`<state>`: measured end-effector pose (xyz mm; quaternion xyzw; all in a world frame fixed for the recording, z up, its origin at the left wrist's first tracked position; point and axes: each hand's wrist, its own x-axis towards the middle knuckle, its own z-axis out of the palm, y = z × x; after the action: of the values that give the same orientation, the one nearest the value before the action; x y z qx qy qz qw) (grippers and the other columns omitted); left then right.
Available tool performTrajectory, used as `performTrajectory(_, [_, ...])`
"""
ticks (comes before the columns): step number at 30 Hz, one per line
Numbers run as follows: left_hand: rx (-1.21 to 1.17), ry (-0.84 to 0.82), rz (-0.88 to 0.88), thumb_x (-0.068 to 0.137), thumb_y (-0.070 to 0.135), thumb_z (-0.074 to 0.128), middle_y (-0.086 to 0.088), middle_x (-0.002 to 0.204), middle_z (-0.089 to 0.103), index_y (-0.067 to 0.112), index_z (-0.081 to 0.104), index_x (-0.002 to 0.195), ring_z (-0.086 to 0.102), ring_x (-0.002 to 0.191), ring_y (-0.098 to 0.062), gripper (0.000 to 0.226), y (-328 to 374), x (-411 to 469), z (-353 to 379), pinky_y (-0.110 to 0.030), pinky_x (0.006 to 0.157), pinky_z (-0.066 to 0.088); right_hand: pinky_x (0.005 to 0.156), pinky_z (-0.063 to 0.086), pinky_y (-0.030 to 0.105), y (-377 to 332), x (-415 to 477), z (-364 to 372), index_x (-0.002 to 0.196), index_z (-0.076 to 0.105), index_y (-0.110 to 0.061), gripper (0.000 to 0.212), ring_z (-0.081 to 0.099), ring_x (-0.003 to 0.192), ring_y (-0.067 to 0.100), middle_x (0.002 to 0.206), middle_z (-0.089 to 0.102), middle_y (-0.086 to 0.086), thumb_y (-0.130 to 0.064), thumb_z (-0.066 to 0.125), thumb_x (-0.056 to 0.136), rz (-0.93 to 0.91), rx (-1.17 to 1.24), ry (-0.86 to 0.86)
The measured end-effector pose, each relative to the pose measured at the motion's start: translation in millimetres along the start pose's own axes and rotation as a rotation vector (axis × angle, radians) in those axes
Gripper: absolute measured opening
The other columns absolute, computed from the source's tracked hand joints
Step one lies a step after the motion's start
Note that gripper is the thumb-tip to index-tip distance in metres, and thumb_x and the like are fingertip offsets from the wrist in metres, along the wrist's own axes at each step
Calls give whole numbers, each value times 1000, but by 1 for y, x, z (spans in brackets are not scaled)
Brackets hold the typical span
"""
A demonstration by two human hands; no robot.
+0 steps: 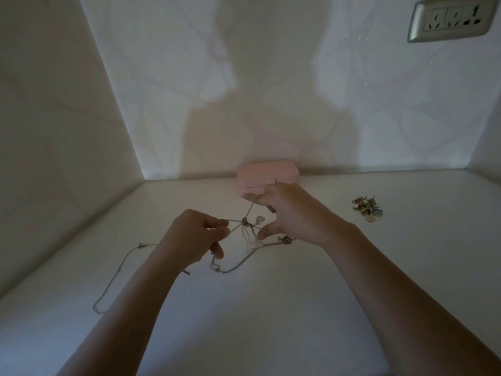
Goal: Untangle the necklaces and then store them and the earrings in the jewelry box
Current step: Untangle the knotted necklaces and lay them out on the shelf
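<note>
Left hand and right hand are each pinching a strand of the necklaces, holding the knot taut above mid-tabletop, before the closed box at the back edge; the chains, probably light, limp and kink-prone, are best gripped beside the knot.

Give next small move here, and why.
Probably bring the hands a little closer to slacken the knot. The left hand and right hand each pinch chains drawn taut to it, so pulling apart would likely tighten it. The box is shut; storing comes later.
</note>
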<state>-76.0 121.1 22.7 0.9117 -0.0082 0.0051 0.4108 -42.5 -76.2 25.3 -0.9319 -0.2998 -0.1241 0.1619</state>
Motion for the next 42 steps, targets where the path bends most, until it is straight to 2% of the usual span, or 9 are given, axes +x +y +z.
performTrajectory(3, [206,40,84,74,39,78,15,72,69,17,53,134,55,62,13,69,3,-2,6,-4,62,34,75,42,28,1,-1,4,144,41,-32,86,49,92,15,99,52,-6,-38,82,69,4,14,-13])
performTrajectory(7, [270,72,175,62,41,86,10,121,58,17,25,149,52,98,-5,109,11,-7,18,-18,83,38,70,35,29,-7,0,10,143,43,-31,77,48,99,13,111,50,-2,-37,78,74,-9,25,0])
performTrajectory(13, [214,-13,192,54,41,89,0,146,37,11,18,149,40,129,-11,122,7,-7,19,-20,98,32,86,41,30,-16,0,15,132,59,-20,62,41,113,11,128,46,-3,-34,80,75,-54,80,24])
performTrajectory(18, [138,-22,198,44,55,82,8,129,47,16,36,139,42,116,-3,113,8,-6,14,-18,88,33,92,44,33,-21,-3,12,124,64,-18,44,45,111,10,124,50,-5,-18,75,81,-98,160,105])
performTrajectory(23, [334,-14,114,48,66,74,-4,160,13,16,7,153,15,146,-21,135,7,-6,12,-40,117,21,78,49,33,-18,-1,8,108,74,-15,28,56,101,16,109,62,-1,-23,75,81,-112,14,335])
performTrajectory(29, [-39,-111,60,36,53,82,4,121,60,24,38,141,58,110,-13,117,2,1,5,-32,95,49,70,51,27,-14,4,10,99,75,-6,21,64,88,18,103,67,4,-10,74,78,-94,13,725])
performTrajectory(33, [-162,-258,153,50,30,86,8,109,66,29,44,132,64,98,0,93,12,-6,12,-12,69,51,73,45,7,-18,3,3,97,74,-2,15,60,77,-9,89,67,-7,-8,71,83,111,553,622])
performTrajectory(37, [-318,-230,229,45,35,82,7,103,68,31,53,110,65,91,4,72,20,-10,15,-10,65,49,56,47,12,-18,0,-8,100,72,-4,15,56,55,3,71,69,-1,-10,64,89,319,1402,314])
performTrajectory(42, [-472,-84,272,46,40,93,0,88,71,9,62,95,68,89,-11,66,19,-10,15,-27,82,50,45,37,12,-21,-3,-16,108,67,-18,35,44,46,4,61,60,-3,-17,66,73,227,1542,117])
